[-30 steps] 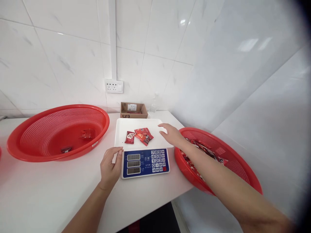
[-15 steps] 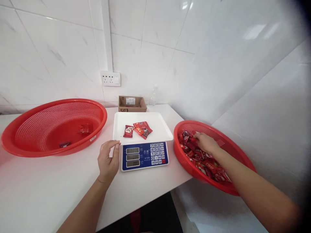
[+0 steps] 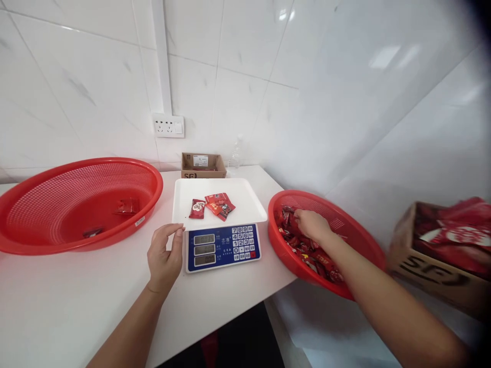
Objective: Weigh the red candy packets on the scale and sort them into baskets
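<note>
A blue and white scale (image 3: 223, 247) stands on the table, and several red packets (image 3: 220, 204) lie on its white tray (image 3: 245, 197). At the tray's front left corner is my left hand (image 3: 165, 255), its thumb and forefinger brought together; whether anything is between them is too small to tell. My right hand (image 3: 311, 225) reaches into the right red basket (image 3: 368, 255), its fingers curled down at the red packets (image 3: 326, 266) heaped there. Its fingertips are partly hidden among the packets, so what they grip cannot be made out.
A large red basket (image 3: 49, 204) at the left holds a few packets. Behind the scale are a small cardboard box (image 3: 203, 174) and a clear bottle (image 3: 236, 152) by the wall. A cardboard box (image 3: 433, 276) with red packages stands at the far right, beyond my right forearm.
The view has turned slightly right, bringing the far-right cardboard box into sight. My right hand stays in the right basket, its fingers more curled. My left hand remains at the tray corner.
</note>
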Tool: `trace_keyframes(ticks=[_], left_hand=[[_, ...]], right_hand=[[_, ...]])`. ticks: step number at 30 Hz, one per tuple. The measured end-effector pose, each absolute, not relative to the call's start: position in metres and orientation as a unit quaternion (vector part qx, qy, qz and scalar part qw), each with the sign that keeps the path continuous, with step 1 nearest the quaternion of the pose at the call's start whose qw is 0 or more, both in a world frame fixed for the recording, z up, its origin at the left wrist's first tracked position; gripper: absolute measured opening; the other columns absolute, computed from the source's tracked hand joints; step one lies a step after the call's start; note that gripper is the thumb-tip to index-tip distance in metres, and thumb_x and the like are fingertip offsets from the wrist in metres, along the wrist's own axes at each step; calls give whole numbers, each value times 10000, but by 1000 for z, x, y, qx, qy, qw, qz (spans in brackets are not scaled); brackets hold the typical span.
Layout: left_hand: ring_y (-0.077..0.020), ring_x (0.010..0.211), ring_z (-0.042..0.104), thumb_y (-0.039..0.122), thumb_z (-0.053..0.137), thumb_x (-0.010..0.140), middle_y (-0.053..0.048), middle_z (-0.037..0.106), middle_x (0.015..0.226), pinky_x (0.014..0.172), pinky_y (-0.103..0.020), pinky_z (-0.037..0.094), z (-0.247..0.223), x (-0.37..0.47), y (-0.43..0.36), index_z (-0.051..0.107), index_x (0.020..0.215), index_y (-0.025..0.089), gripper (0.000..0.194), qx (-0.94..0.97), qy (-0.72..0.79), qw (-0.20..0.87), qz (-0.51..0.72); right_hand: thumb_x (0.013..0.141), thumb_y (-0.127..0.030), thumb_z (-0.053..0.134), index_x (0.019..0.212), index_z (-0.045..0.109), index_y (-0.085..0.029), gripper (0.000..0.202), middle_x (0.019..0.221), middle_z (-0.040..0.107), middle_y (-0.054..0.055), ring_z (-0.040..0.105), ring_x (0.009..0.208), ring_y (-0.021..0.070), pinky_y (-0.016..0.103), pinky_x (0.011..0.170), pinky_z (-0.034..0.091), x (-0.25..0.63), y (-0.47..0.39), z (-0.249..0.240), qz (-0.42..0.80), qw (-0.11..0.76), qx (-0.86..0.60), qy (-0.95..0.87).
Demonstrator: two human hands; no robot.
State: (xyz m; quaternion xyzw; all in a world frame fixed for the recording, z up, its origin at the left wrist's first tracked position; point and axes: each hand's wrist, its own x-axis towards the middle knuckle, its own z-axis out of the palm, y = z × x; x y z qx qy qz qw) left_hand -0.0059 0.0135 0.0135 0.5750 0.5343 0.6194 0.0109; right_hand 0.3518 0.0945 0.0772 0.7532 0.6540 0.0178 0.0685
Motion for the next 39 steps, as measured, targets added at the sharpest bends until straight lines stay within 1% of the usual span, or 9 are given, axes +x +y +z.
trace_keyframes(ticks=[7,10,13,16,19,22,27,32,39], left_hand=[[-164,883,585,213,511,846,-38,648,858,831,-328,465,15,-5,12,612,917,198,124,586,516,13,624],[-160,881,584,202,511,847,-40,650,859,826,-321,464,15,-5,12,612,913,194,120,590,518,2,620],[-159,880,586,209,509,849,-39,651,862,821,-317,466,14,-6,13,612,910,191,121,583,527,-3,619],[-158,878,587,218,508,849,-35,653,859,818,-316,468,13,-7,14,613,911,193,124,578,531,-4,620],[-158,879,587,215,504,851,-34,652,859,820,-318,467,12,-7,15,611,912,196,125,577,530,-3,622],[-160,879,586,214,506,850,-37,650,861,817,-322,468,12,-8,16,610,915,198,124,578,531,0,620],[-157,877,585,207,508,849,-36,649,862,813,-317,468,12,-9,16,610,914,199,120,581,528,3,620],[-161,874,586,212,510,847,-36,651,861,812,-322,469,12,-8,16,612,907,201,119,582,530,2,617],[-162,887,585,225,503,853,-37,653,867,827,-325,460,11,-8,17,615,919,202,132,571,540,2,618]], right_hand=[[843,-232,449,962,617,-221,206,968,691,62,624,903,215,306,768,434,306,78,117,12,-190,710,679],[833,-212,471,944,618,-221,184,975,682,49,618,892,201,300,764,444,267,84,115,-29,-248,657,711],[845,-195,460,962,622,-223,202,999,664,51,606,905,200,314,775,452,228,99,104,-39,-268,604,750],[846,-176,469,1090,599,-222,280,1118,629,57,576,1009,193,331,869,445,197,111,90,-75,-265,527,804],[822,-207,539,1226,542,-193,404,1292,534,91,462,1203,218,376,1016,365,179,115,75,-109,-213,450,861],[819,-211,551,1305,478,-222,492,1385,452,80,377,1288,224,415,1068,313,175,118,62,-122,-167,418,885],[866,-192,465,1283,492,-301,432,1328,522,26,459,1225,223,432,1009,378,189,132,57,-105,-168,470,860],[886,-207,431,1210,556,-231,348,1200,621,56,568,1094,204,372,933,439,201,138,67,-115,-208,528,815],[869,-263,482,1222,546,-229,360,1243,593,62,559,1116,197,382,952,438,217,116,80,-149,-247,524,801]])
